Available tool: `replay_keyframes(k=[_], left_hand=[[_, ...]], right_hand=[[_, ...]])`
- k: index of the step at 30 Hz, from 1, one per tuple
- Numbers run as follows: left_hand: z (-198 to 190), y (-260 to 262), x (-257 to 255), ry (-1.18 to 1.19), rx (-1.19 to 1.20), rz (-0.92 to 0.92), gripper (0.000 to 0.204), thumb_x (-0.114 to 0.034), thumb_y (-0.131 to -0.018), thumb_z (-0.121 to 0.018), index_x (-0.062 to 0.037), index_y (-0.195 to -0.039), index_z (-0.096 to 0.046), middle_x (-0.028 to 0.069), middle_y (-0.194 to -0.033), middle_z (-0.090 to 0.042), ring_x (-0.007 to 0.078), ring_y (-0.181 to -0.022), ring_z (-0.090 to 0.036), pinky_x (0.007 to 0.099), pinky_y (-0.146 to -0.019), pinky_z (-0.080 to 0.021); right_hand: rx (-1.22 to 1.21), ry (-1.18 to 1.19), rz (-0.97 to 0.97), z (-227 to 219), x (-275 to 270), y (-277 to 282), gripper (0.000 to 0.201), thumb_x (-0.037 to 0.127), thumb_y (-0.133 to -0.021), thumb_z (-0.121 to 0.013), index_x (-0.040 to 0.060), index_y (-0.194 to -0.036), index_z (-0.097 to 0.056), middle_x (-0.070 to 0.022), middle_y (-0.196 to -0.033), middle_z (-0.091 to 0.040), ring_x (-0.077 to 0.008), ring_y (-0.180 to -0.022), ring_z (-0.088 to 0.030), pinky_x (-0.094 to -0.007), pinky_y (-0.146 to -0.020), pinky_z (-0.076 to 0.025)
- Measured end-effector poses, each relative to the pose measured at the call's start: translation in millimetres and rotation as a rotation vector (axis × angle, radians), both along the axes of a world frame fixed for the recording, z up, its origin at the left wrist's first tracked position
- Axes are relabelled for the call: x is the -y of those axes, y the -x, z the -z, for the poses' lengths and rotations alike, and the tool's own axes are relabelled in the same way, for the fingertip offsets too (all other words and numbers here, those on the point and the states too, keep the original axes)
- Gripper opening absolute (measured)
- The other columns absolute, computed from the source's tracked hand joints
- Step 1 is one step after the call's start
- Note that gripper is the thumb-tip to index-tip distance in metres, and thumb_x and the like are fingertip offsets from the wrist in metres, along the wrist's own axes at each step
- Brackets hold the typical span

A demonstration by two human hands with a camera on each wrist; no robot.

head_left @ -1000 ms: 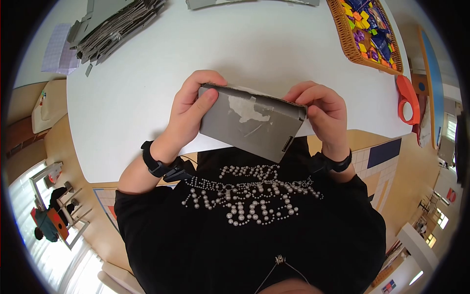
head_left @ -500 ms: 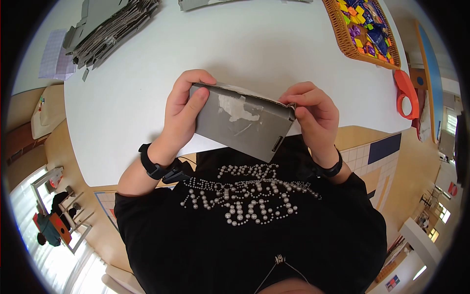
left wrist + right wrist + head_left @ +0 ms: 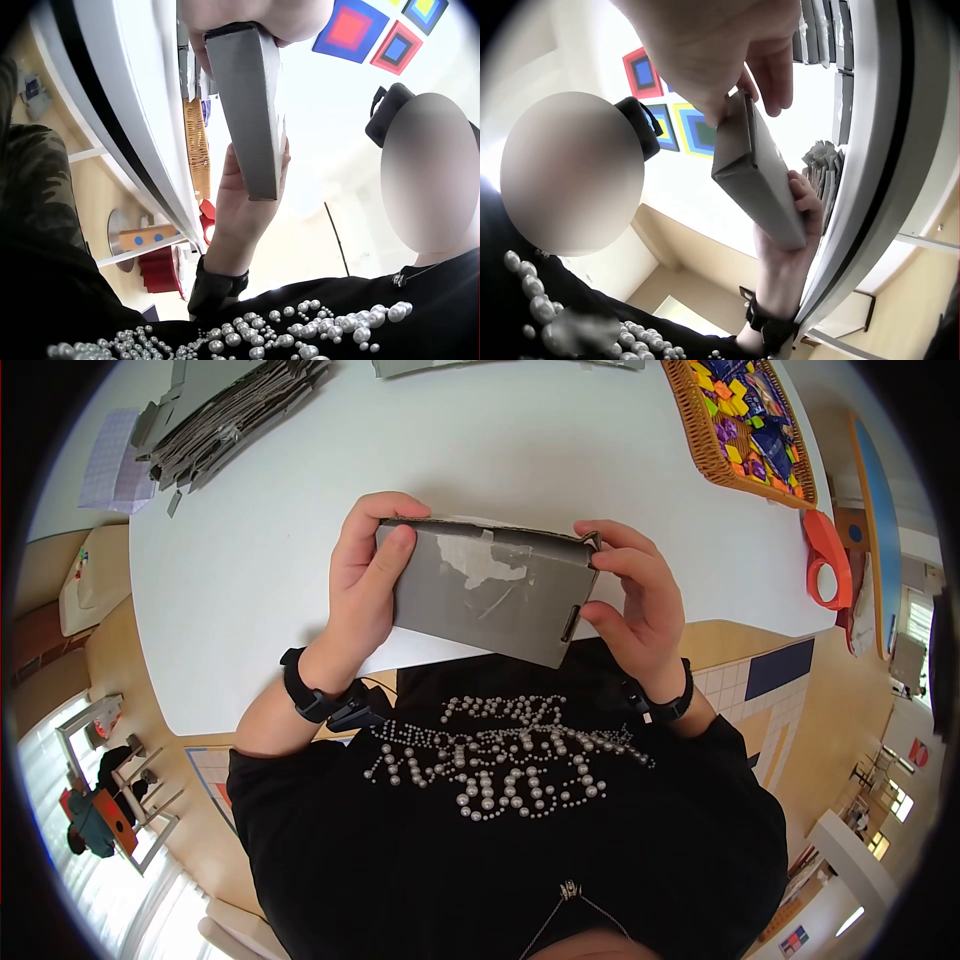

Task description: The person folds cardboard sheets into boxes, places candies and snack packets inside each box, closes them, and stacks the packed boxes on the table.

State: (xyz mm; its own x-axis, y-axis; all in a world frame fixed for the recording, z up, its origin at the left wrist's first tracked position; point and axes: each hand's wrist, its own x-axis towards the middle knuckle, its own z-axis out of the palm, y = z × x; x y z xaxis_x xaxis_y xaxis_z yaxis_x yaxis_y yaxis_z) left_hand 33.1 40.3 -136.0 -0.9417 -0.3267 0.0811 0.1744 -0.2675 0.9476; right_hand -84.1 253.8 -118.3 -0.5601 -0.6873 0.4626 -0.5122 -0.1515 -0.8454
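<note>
A flat grey cardboard box [image 3: 480,605] is held up near the table's front edge, a torn whitish patch on its upward face and a small slot by its right end. My left hand [image 3: 362,575] grips the left end, thumb on the face and fingers over the far edge. At the right end, my right hand [image 3: 645,605] has its fingers at the far corner and its thumb at the edge near the slot. The right wrist view shows the thumb against the box's end [image 3: 733,142], the other fingers reaching past it. The left wrist view shows the box's plain long side [image 3: 244,105].
On the white table [image 3: 250,600], a stack of flattened grey cardboard [image 3: 235,435] lies at the far left, another grey piece [image 3: 510,365] at the back. A wicker basket [image 3: 705,445] of wrapped sweets stands far right, beside an orange-red tape dispenser [image 3: 825,550].
The box has shifted slightly left and turned a little, its right end rising in the view. My right thumb has moved from the far corner down to the edge by the slot. My left hand keeps its grip.
</note>
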Motion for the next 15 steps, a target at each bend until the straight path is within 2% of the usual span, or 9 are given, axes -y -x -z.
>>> replay_keyframes(k=[5,9,12,14,15], left_hand=[[0,-2,0,0.099,-0.018,-0.034,0.015,-0.010,-0.092,-0.045,-0.0036,-0.105,-0.049,0.0018,-0.099,-0.052,0.0074,-0.091,-0.047,0.0217,-0.081,-0.038],[0,-2,-1,0.171,-0.035,-0.043,0.014,-0.010,-0.092,-0.045,-0.0033,-0.103,-0.050,0.0021,-0.099,-0.052,0.0077,-0.091,-0.048,0.0220,-0.081,-0.038],[2,-2,1,0.156,-0.003,-0.010,0.014,-0.010,-0.091,-0.046,-0.0030,-0.102,-0.051,0.0019,-0.098,-0.053,0.0077,-0.091,-0.047,0.0219,-0.081,-0.038],[3,-2,2,-0.048,0.023,0.011,0.014,-0.010,-0.091,-0.047,-0.0029,-0.102,-0.052,0.0017,-0.098,-0.053,0.0079,-0.091,-0.047,0.0220,-0.081,-0.037],[3,-2,2,-0.049,0.023,0.009,0.014,-0.010,-0.091,-0.047,-0.0029,-0.102,-0.052,0.0017,-0.098,-0.053,0.0079,-0.091,-0.047,0.0220,-0.081,-0.037]], right_hand=[[-0.016,-0.017,-0.030,-3,-3,2,0.037,0.004,-0.069,-0.070,0.0054,-0.103,-0.054,-0.0149,-0.113,-0.056,-0.0279,-0.100,-0.056,-0.0337,-0.083,-0.046],[-0.021,-0.128,-0.061,-12,-5,8,0.030,-0.001,-0.069,-0.068,0.0058,-0.095,-0.057,-0.0124,-0.113,-0.056,-0.0265,-0.099,-0.056,-0.0329,-0.082,-0.047],[-0.105,-0.173,-0.066,-17,-8,12,0.026,-0.002,-0.068,-0.068,0.0060,-0.091,-0.059,-0.0106,-0.111,-0.057,-0.0257,-0.098,-0.056,-0.0323,-0.081,-0.047],[-0.144,-0.194,-0.059,-17,-8,13,0.025,-0.003,-0.067,-0.068,0.0061,-0.089,-0.059,-0.0098,-0.110,-0.058,-0.0252,-0.098,-0.056,-0.0320,-0.080,-0.047],[-0.126,-0.160,-0.057,-15,-6,13,0.025,-0.002,-0.066,-0.069,0.0063,-0.088,-0.059,-0.0093,-0.108,-0.058,-0.0250,-0.098,-0.057,-0.0318,-0.079,-0.047]])
